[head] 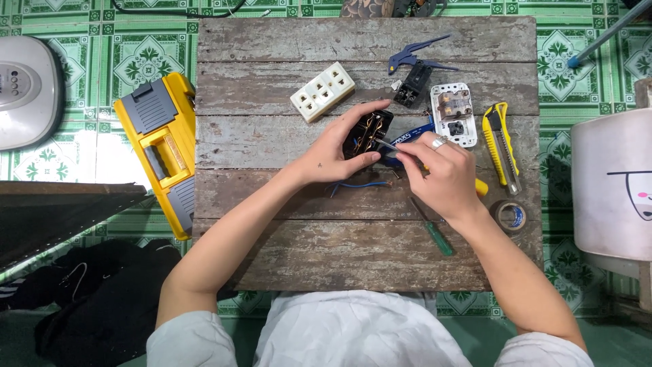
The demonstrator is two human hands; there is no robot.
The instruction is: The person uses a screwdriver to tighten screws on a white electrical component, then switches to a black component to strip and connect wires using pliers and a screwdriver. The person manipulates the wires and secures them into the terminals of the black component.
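Gripping a boxy black socket body (367,134), left hand (331,155); right hand (443,173) pinches what seems a thin metal screwdriver (386,144)

You see yellow toolbox (160,146) left of wooden table (272,88), white socket strip (322,91), yellow utility knife (501,145), tape roll (511,216), green-handled screwdriver (432,230).
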